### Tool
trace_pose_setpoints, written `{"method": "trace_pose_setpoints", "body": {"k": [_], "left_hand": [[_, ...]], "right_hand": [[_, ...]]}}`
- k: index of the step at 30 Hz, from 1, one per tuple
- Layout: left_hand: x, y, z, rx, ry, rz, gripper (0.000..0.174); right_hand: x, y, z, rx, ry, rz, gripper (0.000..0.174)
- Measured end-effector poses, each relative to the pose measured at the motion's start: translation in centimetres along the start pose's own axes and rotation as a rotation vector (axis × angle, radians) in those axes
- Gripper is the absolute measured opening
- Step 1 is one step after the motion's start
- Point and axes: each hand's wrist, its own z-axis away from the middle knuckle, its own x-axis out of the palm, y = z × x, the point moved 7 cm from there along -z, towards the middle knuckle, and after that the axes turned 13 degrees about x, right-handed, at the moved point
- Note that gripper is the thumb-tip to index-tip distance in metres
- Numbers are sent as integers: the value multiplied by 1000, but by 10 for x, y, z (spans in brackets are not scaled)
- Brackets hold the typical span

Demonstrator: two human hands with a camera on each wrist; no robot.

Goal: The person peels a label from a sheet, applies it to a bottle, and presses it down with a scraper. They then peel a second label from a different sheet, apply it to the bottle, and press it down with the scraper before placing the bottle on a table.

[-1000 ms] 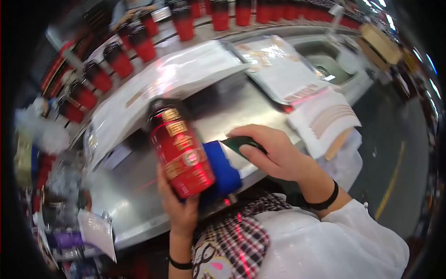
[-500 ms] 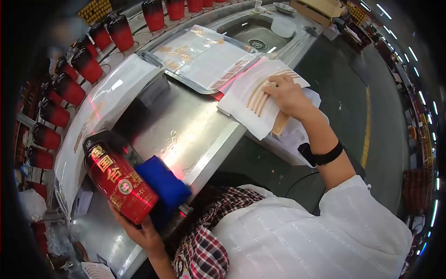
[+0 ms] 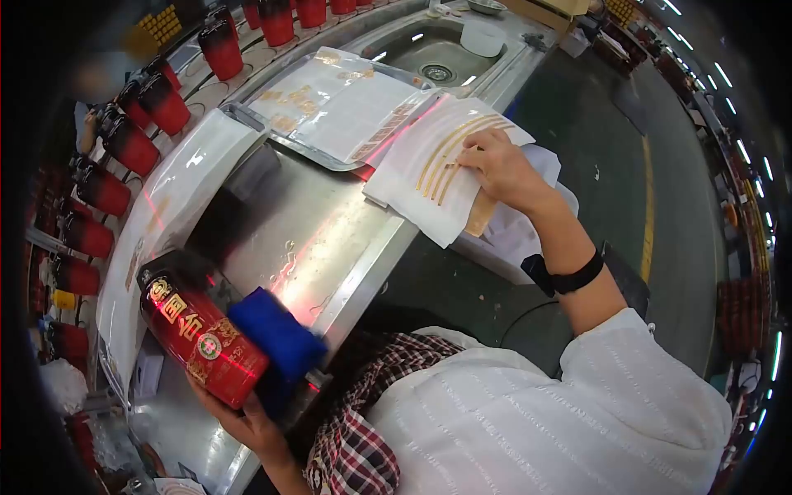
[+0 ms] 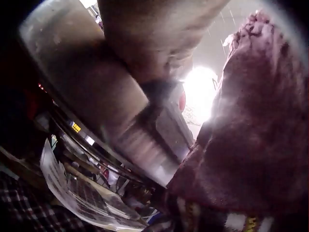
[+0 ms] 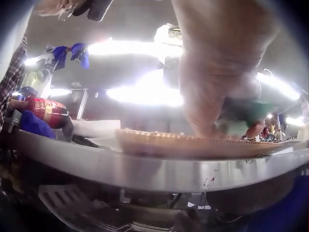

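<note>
My left hand (image 3: 247,427) grips the lower end of a glossy red bottle (image 3: 202,330) with a black shoulder and gold lettering. The bottle leans away from me, alongside a blue cloth pad (image 3: 276,334) at the table edge. Over to the right, my right hand (image 3: 505,172) is at a white decal sheet (image 3: 412,161), fingertips on its curved gold strips (image 3: 450,161). A flat green scraper (image 5: 248,110) sits tucked in that hand's grasp in the right wrist view; from the head view the hand hides it. The left wrist view is dark and blurred around the hand.
A tray (image 3: 330,157) with a wet white sheet and loose gold decals lies behind the steel table (image 3: 285,219). Beyond it is a sink (image 3: 445,54). A long plastic-covered white sheet (image 3: 157,206) curves along the left. Rows of red-and-black bottles (image 3: 165,103) line the back left.
My right hand has gone from beside the bottle to the decal sheet, and its fingers have shifted slightly along the strips. The bottle stays in my left hand; the head view has swung right.
</note>
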Motion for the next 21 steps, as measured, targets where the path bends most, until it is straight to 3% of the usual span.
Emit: {"method": "trace_pose_setpoints", "body": {"k": [2,5,11,14,17,21], "left_hand": [[2,5,-3,-2,-10,-13,90],[2,3,-1,-9,9,25,90],[4,2,0,-13,3,41,89],[3,-3,3,-24,15,51,89],[5,2,2,-41,15,39,89],[4,0,3,-28,15,19,89]], "right_hand": [[-4,1,-4,-8,-45,-69,22],[-14,5,1,-29,195,-58,26],[-14,-18,9,-111,21,-167,29],[-4,-5,9,-32,98,-39,29],[-15,-8,3,-77,57,-119,27],[-13,2,-2,54,93,-110,22]]}}
